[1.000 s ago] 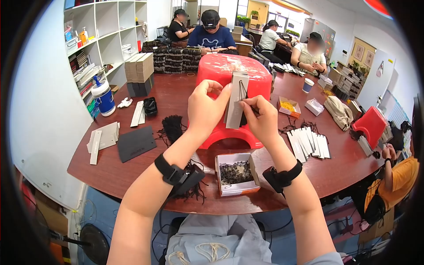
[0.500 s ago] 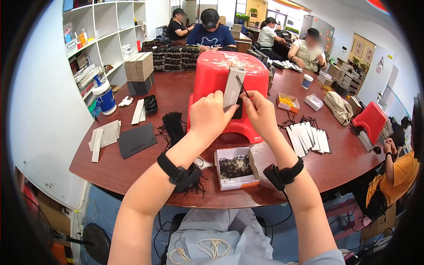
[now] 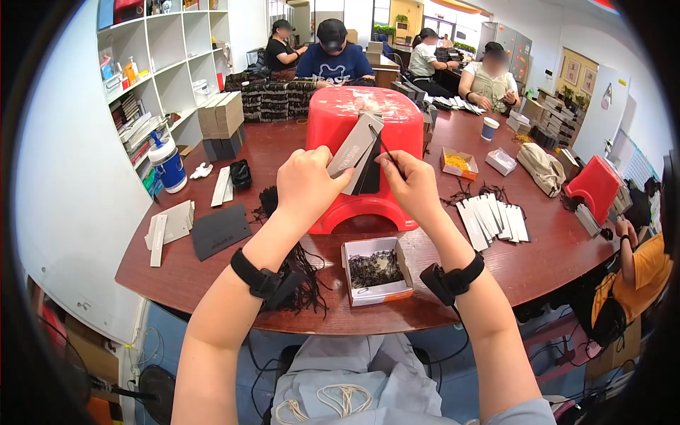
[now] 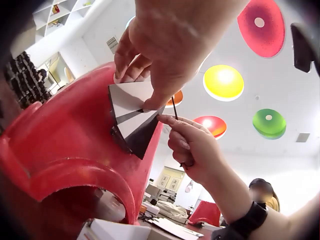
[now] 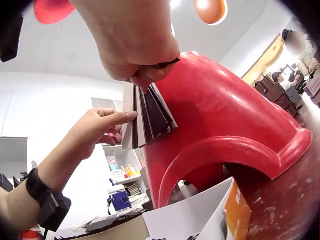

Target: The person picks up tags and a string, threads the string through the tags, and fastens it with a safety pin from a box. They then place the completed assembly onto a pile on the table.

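Observation:
In the head view my left hand (image 3: 308, 184) grips a stack of grey and black hang tags (image 3: 354, 150) by its left edge, the thumb across the front. The tags are fanned out against the side of an upturned red plastic stool (image 3: 334, 113). My right hand (image 3: 409, 178) pinches a thin black cord (image 3: 380, 144) that runs up to the top of the tags. From the left wrist, pale and dark tag ends (image 4: 131, 100) spread below the left thumb. The right wrist view shows the fanned edges (image 5: 145, 122) with the right fingers at their top.
A white and orange box (image 3: 379, 295) of small black pieces stands before the stool. Black strings (image 3: 308, 283) lie left of it, dark card (image 3: 219, 230) farther left. White tags (image 3: 492, 219) lie to the right, behind them a box of yellow pieces (image 3: 459, 172). Several people sit beyond.
The tags have gone from a straight, nearly upright stack to a tilted fan. My left hand has moved left and down the tags; the right still pinches the cord.

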### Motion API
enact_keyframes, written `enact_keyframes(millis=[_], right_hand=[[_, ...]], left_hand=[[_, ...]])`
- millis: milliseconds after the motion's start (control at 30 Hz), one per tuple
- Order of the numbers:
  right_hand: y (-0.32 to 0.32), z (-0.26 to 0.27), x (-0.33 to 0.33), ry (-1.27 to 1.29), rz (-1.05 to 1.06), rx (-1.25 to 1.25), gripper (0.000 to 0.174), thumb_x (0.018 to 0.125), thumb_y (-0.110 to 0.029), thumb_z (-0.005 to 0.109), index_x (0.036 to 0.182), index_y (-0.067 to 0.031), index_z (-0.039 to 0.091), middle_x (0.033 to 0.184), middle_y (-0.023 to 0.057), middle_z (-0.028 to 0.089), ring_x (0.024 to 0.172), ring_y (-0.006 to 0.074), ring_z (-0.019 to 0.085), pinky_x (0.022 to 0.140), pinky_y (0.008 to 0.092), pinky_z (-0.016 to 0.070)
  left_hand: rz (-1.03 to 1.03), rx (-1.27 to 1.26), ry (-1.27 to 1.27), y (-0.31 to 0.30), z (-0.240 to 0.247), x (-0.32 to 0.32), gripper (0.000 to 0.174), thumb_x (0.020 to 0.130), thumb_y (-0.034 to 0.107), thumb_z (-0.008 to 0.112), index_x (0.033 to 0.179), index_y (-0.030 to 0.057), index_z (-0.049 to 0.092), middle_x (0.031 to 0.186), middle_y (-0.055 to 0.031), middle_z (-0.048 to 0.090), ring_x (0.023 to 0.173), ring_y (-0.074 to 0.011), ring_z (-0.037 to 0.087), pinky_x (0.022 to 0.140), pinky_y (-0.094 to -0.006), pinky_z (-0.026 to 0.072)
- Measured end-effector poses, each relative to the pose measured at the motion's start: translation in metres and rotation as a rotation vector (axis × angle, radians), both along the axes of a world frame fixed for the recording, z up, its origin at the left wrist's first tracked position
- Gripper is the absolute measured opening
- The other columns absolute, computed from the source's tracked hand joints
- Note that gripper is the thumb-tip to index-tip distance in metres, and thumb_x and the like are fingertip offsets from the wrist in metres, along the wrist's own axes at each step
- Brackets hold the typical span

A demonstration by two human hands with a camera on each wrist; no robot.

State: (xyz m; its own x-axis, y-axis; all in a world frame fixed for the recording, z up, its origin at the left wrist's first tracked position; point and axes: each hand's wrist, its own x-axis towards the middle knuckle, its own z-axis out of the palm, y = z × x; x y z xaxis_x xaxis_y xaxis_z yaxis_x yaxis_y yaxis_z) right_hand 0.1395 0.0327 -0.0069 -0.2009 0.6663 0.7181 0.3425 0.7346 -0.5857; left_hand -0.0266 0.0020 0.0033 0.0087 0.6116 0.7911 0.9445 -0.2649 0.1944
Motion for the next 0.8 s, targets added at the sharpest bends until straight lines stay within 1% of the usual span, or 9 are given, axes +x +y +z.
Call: enact_keyframes(millis=[100,167,200,267,300,400,600,667,800], right_hand=[[-0.003,0.001,-0.001,-0.002,-0.006,-0.014,0.013,0.078,-0.011,0.052,0.08,0.0017,0.056,0.057,0.0116,0.053,0.046,0.0142,0.048,0.047,0.0256,0.0384],[0.001,-0.003,-0.002,0.004,-0.003,0.007,0.014,0.078,-0.011,0.052,0.08,0.0018,0.056,0.056,0.0118,0.053,0.045,0.0142,0.047,0.046,0.0258,0.0378],[0.003,-0.004,-0.002,0.011,0.002,0.027,0.014,0.078,-0.012,0.052,0.08,0.0018,0.055,0.056,0.012,0.052,0.045,0.0142,0.046,0.045,0.026,0.0373],[0.002,-0.004,-0.001,0.004,0.007,0.03,0.014,0.079,-0.012,0.052,0.08,0.0018,0.055,0.056,0.0127,0.052,0.046,0.0154,0.048,0.046,0.0271,0.0375],[0.002,-0.003,-0.001,-0.003,0.015,0.03,0.014,0.079,-0.012,0.051,0.08,0.0018,0.055,0.057,0.0133,0.052,0.047,0.0165,0.049,0.046,0.0282,0.0376],[0.002,-0.004,-0.004,0.014,0.052,0.058,0.014,0.081,-0.011,0.048,0.082,0.002,0.054,0.059,0.0147,0.053,0.051,0.0194,0.052,0.048,0.0304,0.0388],[0.006,-0.007,0.0,0.055,0.136,-0.055,0.017,0.084,-0.01,0.042,0.086,0.0031,0.053,0.066,0.0133,0.056,0.06,0.019,0.056,0.054,0.0298,0.0415],[0.009,-0.007,0.002,0.151,0.284,-0.122,0.021,0.084,-0.009,0.037,0.087,0.0037,0.054,0.066,0.0045,0.054,0.056,0.0112,0.049,0.054,0.0252,0.0399],[0.011,-0.002,0.004,0.2,0.357,-0.139,0.026,0.085,-0.012,0.033,0.087,0.0017,0.055,0.064,0.0031,0.05,0.059,0.0096,0.045,0.057,0.0231,0.0382]], left_hand=[[0.025,0.007,0.013,-0.005,0.006,0.0,0.031,0.06,0.032,0.068,0.063,0.0053,0.054,0.061,-0.0085,0.055,0.057,-0.0208,0.055,0.053,-0.0311,0.044],[-0.102,-0.428,-0.234,-0.013,0.02,-0.001,0.026,0.065,0.028,0.067,0.069,0.0048,0.056,0.067,-0.0073,0.058,0.059,-0.0165,0.057,0.054,-0.0266,0.0436],[-0.103,-0.425,-0.233,-0.009,0.018,-0.005,0.026,0.065,0.028,0.067,0.069,0.0048,0.056,0.067,-0.0073,0.058,0.059,-0.0165,0.057,0.054,-0.0266,0.0436],[-0.743,-0.705,-0.806,0.003,0.009,-0.015,0.022,0.071,0.022,0.064,0.078,0.0025,0.057,0.074,-0.0076,0.061,0.062,-0.0134,0.058,0.057,-0.0219,0.0434],[-0.829,-0.779,-0.857,0.001,0.014,-0.017,0.025,0.075,0.015,0.059,0.092,-0.0019,0.053,0.081,-0.0094,0.06,0.07,-0.0145,0.059,0.061,-0.0223,0.0456],[-1.067,-0.815,-1.004,0.001,0.02,-0.01,0.028,0.078,0.012,0.055,0.101,-0.002,0.048,0.086,-0.012,0.059,0.076,-0.0166,0.059,0.065,-0.0247,0.0472],[-1.123,-0.639,-1.019,0.013,0.022,0.006,0.028,0.082,0.006,0.047,0.108,0.0003,0.04,0.095,-0.0143,0.056,0.083,-0.0206,0.058,0.068,-0.0274,0.0476],[-1.149,-0.613,-0.991,0.012,0.021,0.006,0.027,0.081,0.004,0.047,0.107,0.0013,0.04,0.099,-0.0109,0.053,0.085,-0.0184,0.057,0.07,-0.0269,0.0467],[-1.185,-0.518,-0.715,0.012,0.024,-0.001,0.026,0.08,0.0,0.047,0.105,0.0022,0.043,0.099,-0.0043,0.052,0.088,-0.0145,0.054,0.076,-0.0262,0.0433]])
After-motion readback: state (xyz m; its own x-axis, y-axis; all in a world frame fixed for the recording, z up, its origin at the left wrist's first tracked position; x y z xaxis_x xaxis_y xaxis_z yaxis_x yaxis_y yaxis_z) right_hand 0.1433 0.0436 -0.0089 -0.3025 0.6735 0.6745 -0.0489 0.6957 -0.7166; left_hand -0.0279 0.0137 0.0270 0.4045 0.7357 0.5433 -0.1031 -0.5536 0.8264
